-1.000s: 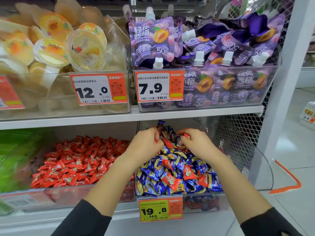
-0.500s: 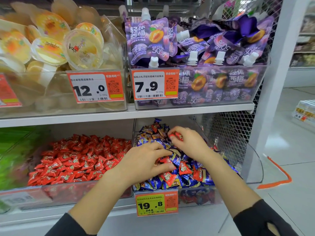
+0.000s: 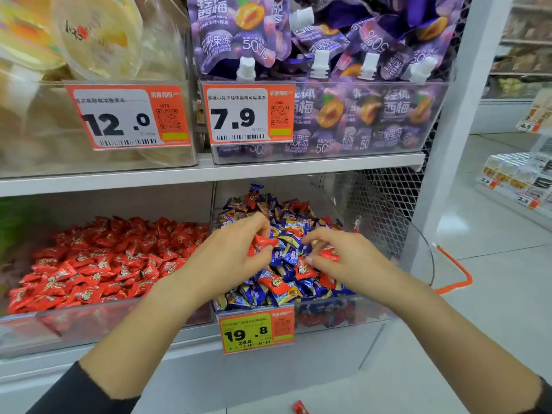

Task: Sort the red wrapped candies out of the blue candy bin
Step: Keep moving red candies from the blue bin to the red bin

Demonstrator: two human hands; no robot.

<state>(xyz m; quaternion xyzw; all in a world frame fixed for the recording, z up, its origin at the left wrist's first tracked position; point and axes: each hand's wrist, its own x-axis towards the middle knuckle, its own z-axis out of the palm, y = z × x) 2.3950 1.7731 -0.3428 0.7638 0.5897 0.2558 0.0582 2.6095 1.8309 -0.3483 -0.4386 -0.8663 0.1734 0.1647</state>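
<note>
A clear bin [image 3: 373,312] on the lower shelf holds a heap of blue wrapped candies [image 3: 286,255] with several red wrapped candies [image 3: 276,283] mixed in. My left hand [image 3: 230,258] is over the heap's left side, its fingers curled round red candies [image 3: 263,243]. My right hand [image 3: 346,258] is over the right side and pinches a red candy [image 3: 330,254] between thumb and fingers. The bin [image 3: 89,321] to the left is full of red candies [image 3: 104,261].
Above, a shelf [image 3: 268,171] carries bins of purple jelly pouches [image 3: 328,55] and yellow jelly cups [image 3: 95,40], close over the candy heap. A yellow price tag [image 3: 257,331] hangs on the blue bin's front. One red candy [image 3: 300,407] lies on the floor below.
The view has closed in on the bins. My left hand has curled round red candies in the heap, and my right hand has come down from the back of the heap to its right side.
</note>
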